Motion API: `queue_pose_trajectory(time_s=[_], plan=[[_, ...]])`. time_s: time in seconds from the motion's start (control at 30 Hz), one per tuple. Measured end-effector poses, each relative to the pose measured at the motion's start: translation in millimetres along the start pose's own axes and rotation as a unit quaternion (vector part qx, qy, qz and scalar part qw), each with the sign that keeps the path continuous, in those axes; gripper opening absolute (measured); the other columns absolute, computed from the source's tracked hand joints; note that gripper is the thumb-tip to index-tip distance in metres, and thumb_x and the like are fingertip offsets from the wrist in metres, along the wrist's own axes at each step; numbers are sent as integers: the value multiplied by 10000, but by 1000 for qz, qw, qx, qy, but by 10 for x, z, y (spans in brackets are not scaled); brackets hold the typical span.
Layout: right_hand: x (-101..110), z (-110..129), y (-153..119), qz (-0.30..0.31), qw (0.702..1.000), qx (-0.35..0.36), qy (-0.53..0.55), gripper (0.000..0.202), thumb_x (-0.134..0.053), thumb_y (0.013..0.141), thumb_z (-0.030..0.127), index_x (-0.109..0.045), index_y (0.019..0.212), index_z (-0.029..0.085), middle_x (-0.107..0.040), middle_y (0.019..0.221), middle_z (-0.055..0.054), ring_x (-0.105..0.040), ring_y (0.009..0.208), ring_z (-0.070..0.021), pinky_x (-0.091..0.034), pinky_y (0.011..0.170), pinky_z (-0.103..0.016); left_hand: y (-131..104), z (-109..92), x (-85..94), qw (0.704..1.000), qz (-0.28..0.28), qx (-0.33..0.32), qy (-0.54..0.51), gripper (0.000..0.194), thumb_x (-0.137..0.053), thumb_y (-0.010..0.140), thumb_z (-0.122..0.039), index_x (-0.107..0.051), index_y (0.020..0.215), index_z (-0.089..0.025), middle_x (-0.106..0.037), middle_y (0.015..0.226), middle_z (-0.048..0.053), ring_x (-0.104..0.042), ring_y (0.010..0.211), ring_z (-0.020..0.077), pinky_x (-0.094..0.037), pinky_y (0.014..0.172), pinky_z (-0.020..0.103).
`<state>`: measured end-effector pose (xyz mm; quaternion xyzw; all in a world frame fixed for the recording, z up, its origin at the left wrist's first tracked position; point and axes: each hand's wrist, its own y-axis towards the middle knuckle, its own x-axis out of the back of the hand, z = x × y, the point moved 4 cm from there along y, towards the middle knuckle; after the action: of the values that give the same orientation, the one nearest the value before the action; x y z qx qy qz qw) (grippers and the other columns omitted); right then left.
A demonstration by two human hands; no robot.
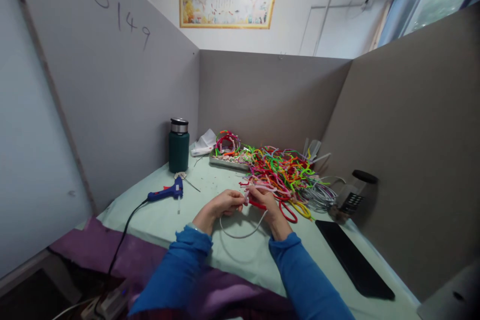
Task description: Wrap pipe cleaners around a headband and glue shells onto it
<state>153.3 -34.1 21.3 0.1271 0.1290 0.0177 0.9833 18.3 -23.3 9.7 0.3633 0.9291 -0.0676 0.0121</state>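
Observation:
In front of me, a thin white hoop (242, 237) hangs below my hands, its lower arc bare. At its top, a red cord (257, 205) and a short pale pink cord (246, 197) show between my fingers; how they join the hoop is too small to tell. My left hand (226, 203) is closed, thumb and fingers pinching at the pink part. Fingertips nearly touching it, my right hand (265, 199) is closed around the hoop's upper right side. A large pile of coloured cords (285, 170) lies just beyond the right hand.
On the left are a blue glue gun (167, 192) with a black cable and a dark green bottle (179, 146). A metal tray (228, 163) holds small pieces and wrapped rings. Grey wire coils (318, 196), a clear black-lidded jar (354, 195) and a black slab (352, 257) stand right. Partitions enclose the table.

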Motion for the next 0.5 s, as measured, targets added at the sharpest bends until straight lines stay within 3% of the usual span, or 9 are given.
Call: queue_pose_trajectory(time_s=[0.23,0.4,0.5], plan=[[27,124,-27,100,992,6,-74,274,-697,710,420,-734,775,157,-691,715,-58,-621,698,-176,-469,698,-303,-1,-16,24,997,-76,-5,1,328,-708,607,-435,-566,691,-151,-301,458,-103,-185,355,20,-58,385,210],[83,247,-18,52,984,68,-154,206,-713,696,389,-747,746,192,-701,740,-56,-619,736,-196,-469,714,-324,-14,-32,16,996,-80,2,35,398,-703,598,-502,-609,717,-134,-289,437,-102,-193,357,28,-74,399,212],[27,278,-35,54,974,118,-186,147,-716,698,354,-751,738,217,-702,749,-56,-620,779,-227,-467,753,-365,2,-29,26,995,-94,0,23,403,-705,594,-510,-608,720,-139,-287,437,-101,-193,357,31,-75,400,209]])
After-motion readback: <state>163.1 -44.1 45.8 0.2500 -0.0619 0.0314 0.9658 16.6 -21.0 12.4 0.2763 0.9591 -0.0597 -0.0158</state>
